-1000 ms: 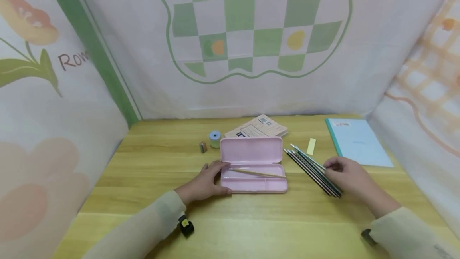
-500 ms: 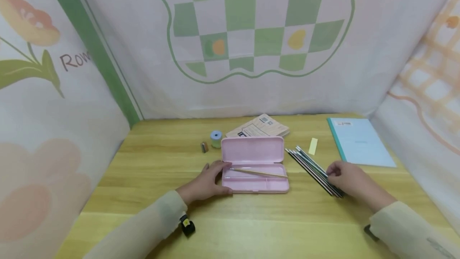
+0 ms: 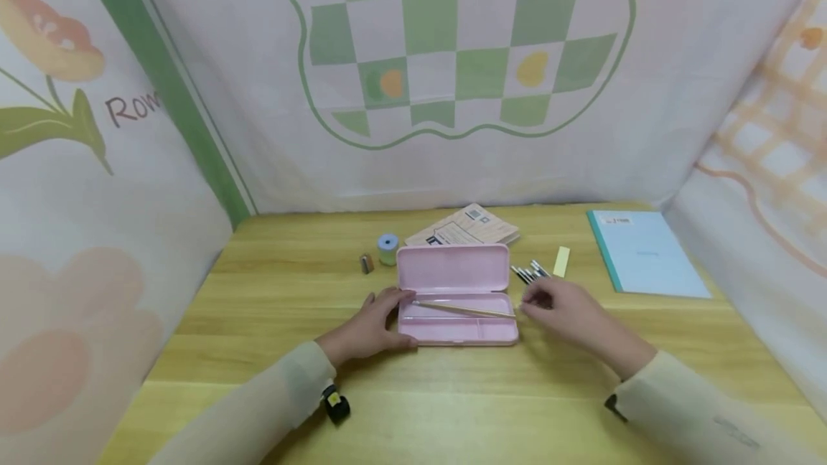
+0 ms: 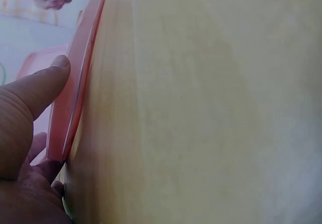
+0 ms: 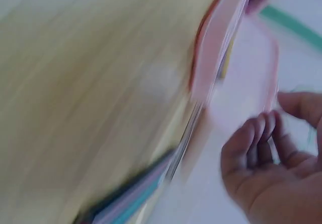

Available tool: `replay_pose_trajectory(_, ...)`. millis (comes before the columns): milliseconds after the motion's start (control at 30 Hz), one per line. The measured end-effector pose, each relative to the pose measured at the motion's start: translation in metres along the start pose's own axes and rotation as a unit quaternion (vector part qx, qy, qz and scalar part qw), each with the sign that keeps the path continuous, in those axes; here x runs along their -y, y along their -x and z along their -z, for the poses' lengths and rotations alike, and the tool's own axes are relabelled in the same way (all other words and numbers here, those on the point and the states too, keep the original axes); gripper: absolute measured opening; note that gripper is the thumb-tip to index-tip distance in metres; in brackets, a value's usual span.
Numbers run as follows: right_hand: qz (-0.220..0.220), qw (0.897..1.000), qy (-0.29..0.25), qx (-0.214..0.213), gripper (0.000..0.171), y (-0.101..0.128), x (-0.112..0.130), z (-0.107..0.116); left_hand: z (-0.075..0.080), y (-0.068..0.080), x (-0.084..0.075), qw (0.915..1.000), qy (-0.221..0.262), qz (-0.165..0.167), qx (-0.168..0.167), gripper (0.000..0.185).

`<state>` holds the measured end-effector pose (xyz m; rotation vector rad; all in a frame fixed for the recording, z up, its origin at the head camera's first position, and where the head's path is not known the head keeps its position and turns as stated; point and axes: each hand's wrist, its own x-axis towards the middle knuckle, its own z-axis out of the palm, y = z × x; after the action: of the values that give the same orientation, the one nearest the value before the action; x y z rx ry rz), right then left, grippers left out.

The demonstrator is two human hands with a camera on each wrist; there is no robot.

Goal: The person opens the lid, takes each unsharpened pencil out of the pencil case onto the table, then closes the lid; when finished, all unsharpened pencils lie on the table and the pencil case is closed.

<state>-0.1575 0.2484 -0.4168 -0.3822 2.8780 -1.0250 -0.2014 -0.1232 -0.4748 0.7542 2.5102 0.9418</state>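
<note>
Your left hand [image 3: 370,325] is pinching the left end of the open, pink, rectangular case [image 3: 452,269] on the yellow wood-grain surface [image 3: 452,393]; your right hand [image 3: 562,307] is hovering near its right end, fingers loosely curling.

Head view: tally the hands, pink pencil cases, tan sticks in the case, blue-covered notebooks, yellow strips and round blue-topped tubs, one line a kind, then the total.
Hands (left hand, right hand): 2
Pink pencil case: 1
Tan stick: 1
Blue-covered notebook: 1
Yellow strip: 1
Blue-topped tub: 1
Total: 7
</note>
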Motion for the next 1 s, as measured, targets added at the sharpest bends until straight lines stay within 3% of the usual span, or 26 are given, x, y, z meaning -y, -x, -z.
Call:
replay_pose_trajectory(133,0.085,0.996,-0.018,0.036,0.009,-0.016,0.024,-0.028,0.0,-0.001,0.002,1.0,-0.002,0.0,0.0,0.091)
replay_pose_trajectory(300,0.144,0.988,0.021,0.042,0.008,-0.036,0.04,-0.053,0.0,-0.002,0.003,1.0,0.0,-0.002,-0.002,0.091)
replay_pose_trajectory(600,0.096,0.99,0.051,0.09,0.018,-0.051,0.046,-0.068,-0.001,-0.001,0.002,1.0,0.0,0.003,-0.002,0.091)
replay_pose_trajectory(833,0.054,0.992,0.036,0.111,0.014,-0.057,0.045,-0.068,0.0,-0.001,0.002,1.0,0.004,0.003,-0.002,0.091)
replay_pose_trajectory(1000,0.048,0.99,0.023,0.127,0.014,-0.06,0.044,-0.066,0.0,-0.001,0.001,1.0,0.002,0.005,-0.001,0.091)
